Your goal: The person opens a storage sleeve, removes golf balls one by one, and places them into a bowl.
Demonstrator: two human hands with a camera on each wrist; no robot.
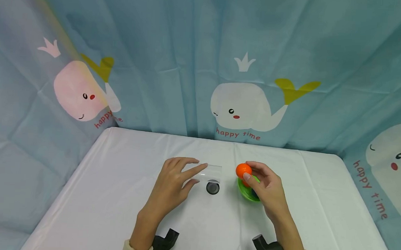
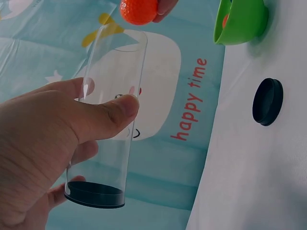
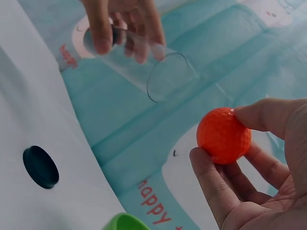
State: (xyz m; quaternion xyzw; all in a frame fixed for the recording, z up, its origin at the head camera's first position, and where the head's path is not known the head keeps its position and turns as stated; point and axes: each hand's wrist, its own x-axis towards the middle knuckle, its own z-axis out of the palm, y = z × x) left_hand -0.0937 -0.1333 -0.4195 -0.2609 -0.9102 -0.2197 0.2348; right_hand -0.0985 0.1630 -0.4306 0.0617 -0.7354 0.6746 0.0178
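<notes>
My left hand [image 1: 176,180] grips a clear plastic tube [image 2: 108,158] with a black base, its open mouth facing right, toward my other hand. Nothing shows inside the tube. Between thumb and fingers, my right hand [image 1: 266,184] pinches an orange golf ball [image 3: 224,135], held a short way from the tube's mouth. Below that hand stands a green bowl [image 1: 247,194], partly covered by it; another orange ball [image 1: 246,183] and something dark blue lie inside. A round black cap [image 1: 212,188] rests on the table beneath the tube's mouth end.
A white cloth covers the table [image 1: 99,210]. Behind it hangs a blue curtain [image 1: 163,63] printed with whales and lettering. Black wrist mounts [image 1: 166,241] are worn on both forearms.
</notes>
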